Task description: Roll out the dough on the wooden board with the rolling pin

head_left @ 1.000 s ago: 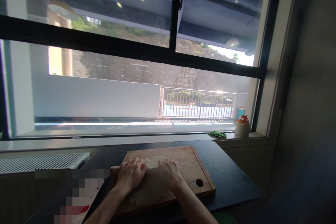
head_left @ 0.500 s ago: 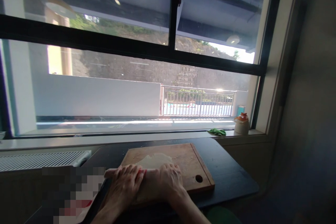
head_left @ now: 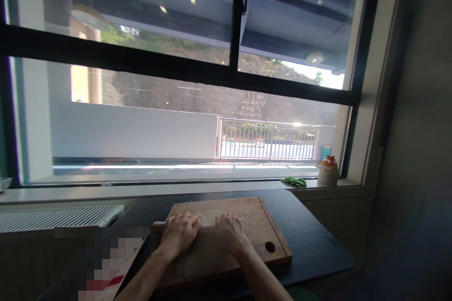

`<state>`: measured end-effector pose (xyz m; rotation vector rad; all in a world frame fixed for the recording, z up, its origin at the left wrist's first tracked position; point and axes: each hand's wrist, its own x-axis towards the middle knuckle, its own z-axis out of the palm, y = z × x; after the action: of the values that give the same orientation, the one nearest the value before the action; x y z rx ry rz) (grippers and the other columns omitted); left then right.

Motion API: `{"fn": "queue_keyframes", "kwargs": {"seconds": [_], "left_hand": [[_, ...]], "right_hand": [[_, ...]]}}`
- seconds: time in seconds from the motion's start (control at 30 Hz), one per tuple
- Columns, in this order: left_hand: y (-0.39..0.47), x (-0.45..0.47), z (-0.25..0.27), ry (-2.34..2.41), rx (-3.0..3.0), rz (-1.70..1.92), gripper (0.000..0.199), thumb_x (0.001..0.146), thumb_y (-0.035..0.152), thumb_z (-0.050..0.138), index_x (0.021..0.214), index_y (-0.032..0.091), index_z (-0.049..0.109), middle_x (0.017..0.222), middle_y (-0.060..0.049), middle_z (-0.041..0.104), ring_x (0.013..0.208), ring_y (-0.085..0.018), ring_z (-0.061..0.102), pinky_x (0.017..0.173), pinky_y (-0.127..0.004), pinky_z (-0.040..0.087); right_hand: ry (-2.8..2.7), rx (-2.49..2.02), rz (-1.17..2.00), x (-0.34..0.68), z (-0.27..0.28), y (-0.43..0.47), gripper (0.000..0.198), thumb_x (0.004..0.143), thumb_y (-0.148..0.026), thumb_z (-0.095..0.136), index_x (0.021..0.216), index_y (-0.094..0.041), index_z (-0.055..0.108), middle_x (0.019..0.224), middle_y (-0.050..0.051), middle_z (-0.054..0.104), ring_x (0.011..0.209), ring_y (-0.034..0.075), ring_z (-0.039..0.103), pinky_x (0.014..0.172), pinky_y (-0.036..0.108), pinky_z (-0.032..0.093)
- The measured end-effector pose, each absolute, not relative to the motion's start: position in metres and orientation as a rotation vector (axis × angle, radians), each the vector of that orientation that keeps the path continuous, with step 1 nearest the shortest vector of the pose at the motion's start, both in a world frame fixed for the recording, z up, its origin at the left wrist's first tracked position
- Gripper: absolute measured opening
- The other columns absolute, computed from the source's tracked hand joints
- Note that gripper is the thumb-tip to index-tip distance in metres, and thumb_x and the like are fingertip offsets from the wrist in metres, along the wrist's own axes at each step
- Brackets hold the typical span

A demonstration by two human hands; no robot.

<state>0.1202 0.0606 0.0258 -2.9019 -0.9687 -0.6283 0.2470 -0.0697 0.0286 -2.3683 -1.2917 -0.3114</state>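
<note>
A wooden rolling pin (head_left: 157,227) lies across a thin, pale sheet of dough (head_left: 199,259). My left hand (head_left: 181,233) is closed over its left part, and the pin's end sticks out past that hand. My right hand (head_left: 231,231) grips the pin further right, fingers curled over it and slightly blurred; the pin's right end is hidden. Dough shows both beyond the pin and on its near side. Beneath the dough is a wooden cutting board (head_left: 252,211) with a round hole near its right corner.
The board rests on a dark table (head_left: 310,240) below a large window. On the sill (head_left: 134,191) are a green cloth (head_left: 294,181) and a pale jar (head_left: 327,174) with an orange top. A white radiator (head_left: 63,218) stands at left. A pixelated patch covers the lower left.
Both hands have pushed the rolling pin slightly away from me and to the right. More dough now shows on the near side, less beyond. The view has shifted slightly.
</note>
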Motion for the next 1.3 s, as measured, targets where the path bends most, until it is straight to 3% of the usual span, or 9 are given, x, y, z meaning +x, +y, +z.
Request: {"fn": "queue_keyframes", "kwargs": {"seconds": [0.3,0.5,0.6,0.77,1.0,1.13,1.23,1.3], "left_hand": [[0.034,0.088,0.021,-0.863,-2.972,-0.845,0.042,0.094,0.047,0.03,0.092,0.028,0.067,0.102,-0.002,0.068,0.101,-0.023,0.057,0.099,-0.044,0.029],[0.034,0.083,0.008,-0.849,-2.923,-0.897,0.042,0.094,0.048,0.031,0.109,0.028,0.065,0.113,-0.004,0.066,0.11,-0.023,0.054,0.105,-0.045,0.023],[0.044,0.094,0.007,-0.895,-2.899,-0.822,0.045,0.094,0.048,0.03,0.113,0.027,0.064,0.112,-0.006,0.066,0.109,-0.023,0.055,0.104,-0.044,0.025],[0.058,0.121,0.024,-0.984,-2.885,-0.649,0.046,0.093,0.045,0.028,0.102,0.027,0.069,0.103,-0.008,0.066,0.102,-0.025,0.058,0.094,-0.044,0.033],[0.058,0.116,0.017,-0.933,-2.872,-0.692,0.041,0.093,0.04,0.031,0.101,0.027,0.069,0.106,-0.007,0.068,0.102,-0.025,0.059,0.098,-0.047,0.031],[0.046,0.085,-0.001,-0.868,-2.876,-0.867,0.041,0.094,0.046,0.032,0.113,0.028,0.064,0.119,-0.004,0.066,0.114,-0.023,0.054,0.108,-0.045,0.022],[0.04,0.073,-0.003,-0.848,-2.879,-0.869,0.044,0.094,0.049,0.031,0.116,0.027,0.062,0.122,-0.004,0.064,0.116,-0.023,0.053,0.106,-0.043,0.024],[0.04,0.076,0.001,-0.868,-2.88,-0.831,0.043,0.094,0.049,0.03,0.11,0.027,0.064,0.117,-0.004,0.066,0.112,-0.023,0.054,0.103,-0.043,0.028]], "right_hand": [[-1.324,-2.323,-0.363,0.225,0.013,-0.091,0.037,0.095,-0.036,0.037,0.087,-0.02,0.069,0.095,0.01,0.07,0.093,0.025,0.064,0.088,0.039,0.043],[-1.323,-2.295,-0.399,0.217,0.012,-0.098,0.036,0.094,-0.036,0.037,0.09,-0.018,0.068,0.096,0.011,0.069,0.095,0.027,0.062,0.09,0.043,0.042],[-1.299,-2.348,-0.359,0.224,0.018,-0.089,0.034,0.094,-0.038,0.04,0.093,-0.017,0.067,0.097,0.012,0.069,0.097,0.027,0.062,0.09,0.043,0.042],[-1.241,-2.382,-0.326,0.239,0.03,-0.074,0.036,0.096,-0.038,0.036,0.094,-0.019,0.067,0.101,0.01,0.07,0.099,0.026,0.062,0.088,0.041,0.044],[-1.318,-2.32,-0.369,0.23,0.018,-0.088,0.036,0.096,-0.035,0.035,0.089,-0.021,0.067,0.099,0.009,0.068,0.097,0.026,0.061,0.086,0.04,0.044],[-1.371,-2.206,-0.397,0.216,0.007,-0.105,0.028,0.095,-0.038,0.039,0.095,-0.025,0.064,0.105,0.006,0.066,0.104,0.025,0.057,0.099,0.045,0.037],[-1.358,-2.218,-0.377,0.215,0.008,-0.106,0.028,0.094,-0.042,0.041,0.1,-0.024,0.063,0.116,0.007,0.062,0.114,0.027,0.052,0.107,0.049,0.028],[-1.356,-2.263,-0.35,0.219,0.014,-0.1,0.032,0.094,-0.043,0.04,0.099,-0.023,0.064,0.116,0.009,0.062,0.115,0.027,0.052,0.106,0.049,0.03]]}}
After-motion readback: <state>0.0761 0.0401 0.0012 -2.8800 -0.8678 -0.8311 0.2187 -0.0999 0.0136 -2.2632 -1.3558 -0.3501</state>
